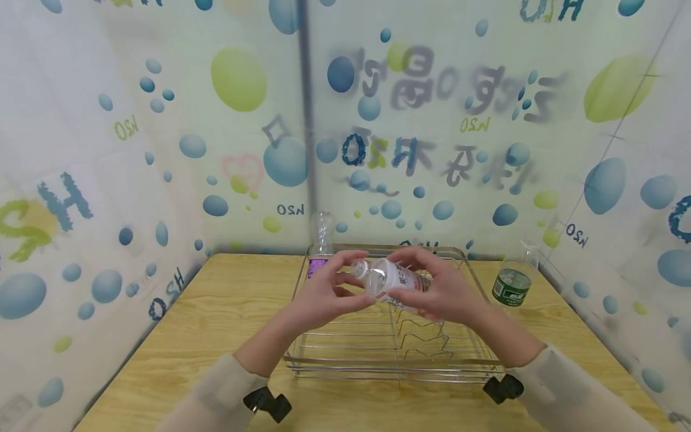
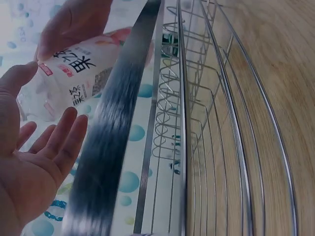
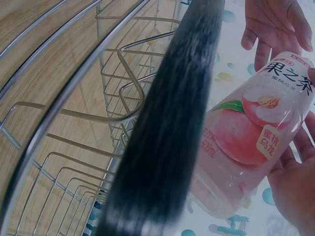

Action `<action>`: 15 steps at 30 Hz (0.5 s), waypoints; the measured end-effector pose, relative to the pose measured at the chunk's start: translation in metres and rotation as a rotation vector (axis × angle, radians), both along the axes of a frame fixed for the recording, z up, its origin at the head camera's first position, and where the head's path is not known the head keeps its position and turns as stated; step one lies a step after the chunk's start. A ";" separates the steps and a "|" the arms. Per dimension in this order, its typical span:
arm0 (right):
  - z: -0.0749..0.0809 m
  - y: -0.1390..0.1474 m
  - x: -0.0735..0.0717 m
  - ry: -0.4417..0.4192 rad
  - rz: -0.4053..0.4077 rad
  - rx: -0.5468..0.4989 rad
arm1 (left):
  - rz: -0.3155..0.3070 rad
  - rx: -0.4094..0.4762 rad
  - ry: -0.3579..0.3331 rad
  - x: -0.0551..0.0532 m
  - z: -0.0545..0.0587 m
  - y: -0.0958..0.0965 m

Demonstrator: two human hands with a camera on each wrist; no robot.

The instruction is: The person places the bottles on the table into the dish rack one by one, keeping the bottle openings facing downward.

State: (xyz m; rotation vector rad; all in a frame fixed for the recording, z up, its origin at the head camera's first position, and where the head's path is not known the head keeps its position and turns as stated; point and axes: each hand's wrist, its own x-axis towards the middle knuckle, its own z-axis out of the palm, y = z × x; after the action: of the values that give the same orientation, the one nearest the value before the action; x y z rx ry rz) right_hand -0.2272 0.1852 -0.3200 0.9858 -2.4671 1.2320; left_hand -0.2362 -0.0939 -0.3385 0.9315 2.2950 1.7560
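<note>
A clear plastic drink bottle with a white peach-print label is tilted over the wire rack, its neck toward my left hand. My right hand grips it around the label; in the right wrist view the peach picture on the bottle faces the camera. My left hand is at the neck end, its fingers spread and slightly bent around the neck without closing on it. From the left wrist view, the left palm faces up beside the bottle.
Inside the rack's far left corner stands a clear bottle with a purple label. Another clear bottle with a green label stands on the wooden table, right of the rack. Printed curtains surround the table at the back and sides.
</note>
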 end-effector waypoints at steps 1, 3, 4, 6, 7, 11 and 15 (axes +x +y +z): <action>-0.001 0.000 0.000 -0.003 0.012 -0.002 | -0.001 -0.005 -0.001 0.000 0.000 0.002; -0.002 -0.001 0.000 0.011 0.033 0.000 | 0.006 -0.021 0.011 0.000 -0.001 0.005; -0.002 -0.001 0.000 0.022 0.041 0.003 | 0.009 -0.027 0.018 0.000 -0.002 0.006; -0.003 -0.002 -0.001 0.047 0.060 0.010 | 0.017 -0.035 0.033 0.000 -0.004 0.007; -0.004 -0.002 -0.001 0.060 0.066 0.016 | 0.021 -0.037 0.040 0.000 -0.005 0.007; -0.005 -0.001 -0.002 0.111 0.083 0.040 | 0.015 -0.029 0.050 0.001 -0.007 0.007; -0.006 0.005 -0.004 0.070 0.097 0.016 | 0.005 -0.021 0.043 -0.001 -0.009 0.004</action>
State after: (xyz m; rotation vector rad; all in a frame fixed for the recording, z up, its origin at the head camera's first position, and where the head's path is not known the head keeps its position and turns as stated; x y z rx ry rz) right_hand -0.2313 0.1898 -0.3263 1.1450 -2.4054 1.1858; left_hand -0.2367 -0.0899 -0.3476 0.9703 2.3396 1.7264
